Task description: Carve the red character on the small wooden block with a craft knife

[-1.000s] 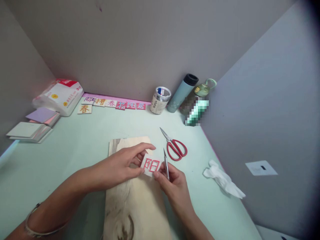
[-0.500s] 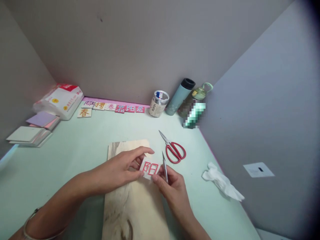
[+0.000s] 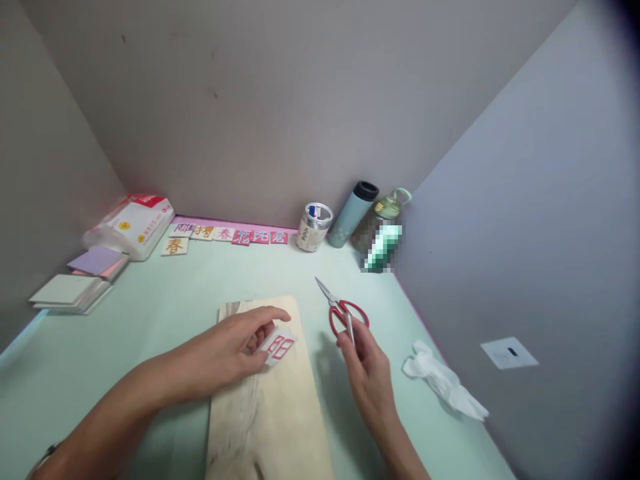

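Observation:
Between its thumb and fingers, my left hand [image 3: 245, 343] pinches a small white square piece [image 3: 280, 347] bearing a red Chinese character. It is tilted above a wooden board [image 3: 270, 413]. To the right, my right hand [image 3: 369, 360] is closed around a slim silver craft knife [image 3: 349, 325], seen nearly end-on with its blade hard to make out. Just beyond that hand are scissors [image 3: 337, 308] with red handles, lying on the table; the knife overlaps the handles in view.
Along the back lie several character tiles [image 3: 260, 237], a tin [image 3: 313, 230], a blue-green tumbler [image 3: 353, 217] and a green-lidded bottle [image 3: 387, 208]. A tissue pack [image 3: 137, 230] and stacked square sheets [image 3: 67, 290] are at left. Crumpled tissue [image 3: 445, 383] lies right, near the wall.
My right hand, with the craft knife, has moved right, away from the white piece. My left hand has shifted slightly left and tilted the piece. The view has tipped up a little.

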Available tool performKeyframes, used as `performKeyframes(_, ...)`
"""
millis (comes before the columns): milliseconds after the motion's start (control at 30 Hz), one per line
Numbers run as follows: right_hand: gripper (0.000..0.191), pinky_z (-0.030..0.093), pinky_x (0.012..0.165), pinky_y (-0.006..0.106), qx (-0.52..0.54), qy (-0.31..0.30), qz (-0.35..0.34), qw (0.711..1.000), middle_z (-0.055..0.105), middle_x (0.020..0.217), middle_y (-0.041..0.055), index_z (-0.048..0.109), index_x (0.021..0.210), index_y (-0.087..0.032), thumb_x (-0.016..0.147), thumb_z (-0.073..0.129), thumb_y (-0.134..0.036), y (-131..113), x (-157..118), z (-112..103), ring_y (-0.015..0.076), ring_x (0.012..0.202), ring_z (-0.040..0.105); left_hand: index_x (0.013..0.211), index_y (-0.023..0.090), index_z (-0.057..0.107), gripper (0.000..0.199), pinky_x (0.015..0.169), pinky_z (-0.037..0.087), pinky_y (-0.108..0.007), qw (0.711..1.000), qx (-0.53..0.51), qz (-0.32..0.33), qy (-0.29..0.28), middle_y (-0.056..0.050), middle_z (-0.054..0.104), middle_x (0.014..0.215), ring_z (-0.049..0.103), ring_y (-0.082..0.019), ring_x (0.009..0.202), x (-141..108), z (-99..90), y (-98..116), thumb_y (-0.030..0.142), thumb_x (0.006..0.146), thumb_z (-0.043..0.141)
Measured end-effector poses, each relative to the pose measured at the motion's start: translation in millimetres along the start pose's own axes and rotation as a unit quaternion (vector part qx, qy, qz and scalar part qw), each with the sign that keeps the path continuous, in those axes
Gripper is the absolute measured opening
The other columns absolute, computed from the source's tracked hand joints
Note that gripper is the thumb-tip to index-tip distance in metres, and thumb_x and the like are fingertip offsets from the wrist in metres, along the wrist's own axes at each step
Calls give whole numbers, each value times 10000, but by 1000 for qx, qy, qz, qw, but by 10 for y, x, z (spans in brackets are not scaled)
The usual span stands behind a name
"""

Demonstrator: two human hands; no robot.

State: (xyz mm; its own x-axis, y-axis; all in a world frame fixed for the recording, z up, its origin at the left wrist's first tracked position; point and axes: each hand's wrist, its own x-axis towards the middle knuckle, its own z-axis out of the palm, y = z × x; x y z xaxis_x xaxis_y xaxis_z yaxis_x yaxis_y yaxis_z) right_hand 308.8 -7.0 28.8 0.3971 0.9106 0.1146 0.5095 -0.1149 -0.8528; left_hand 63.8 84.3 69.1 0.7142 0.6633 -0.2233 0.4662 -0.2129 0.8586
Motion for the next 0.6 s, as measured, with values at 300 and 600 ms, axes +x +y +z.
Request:
performKeyframes(300, 418, 441, 633, 324, -317, 109, -64, 940, 674, 1106, 128, 569, 1285, -162, 975, 369, -356, 537, 315, -305, 232, 771, 634, 1311, 269, 491, 448, 737, 442, -314, 986, 128, -8, 111, -33, 579, 1011, 579, -202, 823, -154, -187, 34, 196, 876, 419)
performKeyframes(600, 330, 447, 677, 318, -435, 0, -38, 900, 612, 1101, 117, 564, 1209, -178, 1017, 309, -260, 735, 376, -330, 243, 910, 648, 995, 238, 545, 306, 838, 445, -347, 983, 178, 37, 18, -49, 550, 1070, 571, -259, 1041, -19, 146, -178, 109, 720, 508)
